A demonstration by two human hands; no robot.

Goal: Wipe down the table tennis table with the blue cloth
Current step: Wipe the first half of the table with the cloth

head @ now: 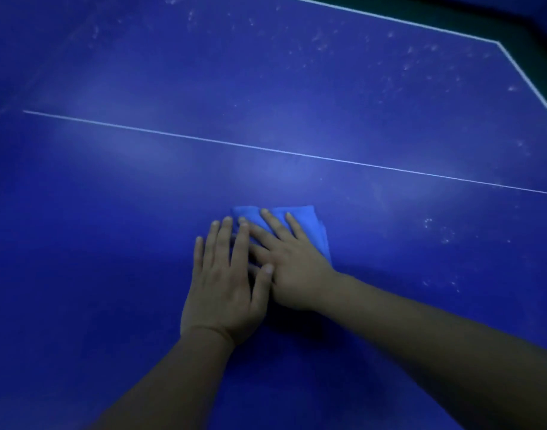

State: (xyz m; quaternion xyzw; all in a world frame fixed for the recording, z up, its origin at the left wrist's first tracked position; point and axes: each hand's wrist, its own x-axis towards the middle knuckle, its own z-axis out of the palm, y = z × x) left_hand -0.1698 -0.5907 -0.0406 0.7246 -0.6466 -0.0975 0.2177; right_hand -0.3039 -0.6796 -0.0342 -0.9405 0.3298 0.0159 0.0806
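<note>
Right hand (293, 268) lies flat, fingers straight, pressing the cloth (312, 225) on the bench (111, 212); left hand (225, 283), also flat, overlaps it, likely adding pressure for wiping.

Counter (111, 212): hard, smooth board with a deep blue coating. The finish is satin, showing soft pale patches of reflected light across the middle and no sharp glare.

Centre line (266, 148) and edge line (390, 20): flat white paint, matt.

Far right zone: whitish speckles (328, 35) dull the finish there (dust or dried residue, cannot tell which).

Blue cloth (315, 225): soft textile, matt, lighter blue than the counter. Its layered edges are visible, but the weave is too fine to make out.

Left hand (225, 274) and right hand (293, 265): bare skin, matt.
</note>
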